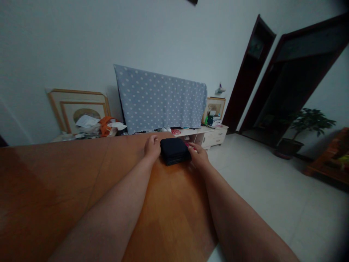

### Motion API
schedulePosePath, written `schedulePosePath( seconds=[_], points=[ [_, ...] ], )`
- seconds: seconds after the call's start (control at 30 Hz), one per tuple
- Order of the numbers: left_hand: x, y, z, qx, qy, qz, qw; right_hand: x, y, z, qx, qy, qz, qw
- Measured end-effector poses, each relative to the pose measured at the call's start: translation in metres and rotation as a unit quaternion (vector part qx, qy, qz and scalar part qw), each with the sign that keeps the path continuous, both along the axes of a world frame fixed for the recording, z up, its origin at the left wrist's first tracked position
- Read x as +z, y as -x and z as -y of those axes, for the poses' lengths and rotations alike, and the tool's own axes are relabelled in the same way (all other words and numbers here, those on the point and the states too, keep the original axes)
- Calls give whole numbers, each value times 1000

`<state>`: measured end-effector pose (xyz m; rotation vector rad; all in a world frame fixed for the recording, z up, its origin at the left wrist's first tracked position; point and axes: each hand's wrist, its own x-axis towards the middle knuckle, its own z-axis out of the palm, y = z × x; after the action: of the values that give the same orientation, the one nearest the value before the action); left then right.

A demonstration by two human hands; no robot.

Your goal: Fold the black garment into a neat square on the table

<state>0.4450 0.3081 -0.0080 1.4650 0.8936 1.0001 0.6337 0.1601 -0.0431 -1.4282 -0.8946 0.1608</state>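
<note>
A black, squarish stack with rounded edges and layered sides (175,150), which looks like folded cloth, lies on the brown wooden table (169,203) near its far edge. Against its left side is my left hand (152,147), with the fingers curled in and partly hidden. My right hand (200,155) closes at the stack's right side, thumb on top. A small pinkish-red patch (187,145) shows between that hand and the stack; what it belongs to is unclear.
Beyond the table, a low white cabinet (215,138) carries a flat panel draped in blue dotted cloth (160,98). Framed pictures (81,105) and a pile of bags and papers (100,125) are at left. A potted plant (289,145) and wooden furniture (327,156) stand on the right.
</note>
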Motion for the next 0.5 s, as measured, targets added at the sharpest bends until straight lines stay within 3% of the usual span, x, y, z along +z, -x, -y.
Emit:
schedulePosePath(
  seconds=[0.1, 0.17, 0.37, 0.5],
  points=[
    [-4, 0, 8, -7, -197, -60, 978, 1, 6, -1, 53, -6, 40, 998],
    [-9, -3, 13, -45, -256, -100, 961, 0, 9, -1, 80, 4, 30, 996],
    [-22, -9, 11, -95, -201, -98, 970, -9, 11, 2, 56, 53, 67, 995],
    [-24, -10, 9, -89, -228, -194, 950, -13, 10, 4, 21, 109, 135, 985]
  ],
)
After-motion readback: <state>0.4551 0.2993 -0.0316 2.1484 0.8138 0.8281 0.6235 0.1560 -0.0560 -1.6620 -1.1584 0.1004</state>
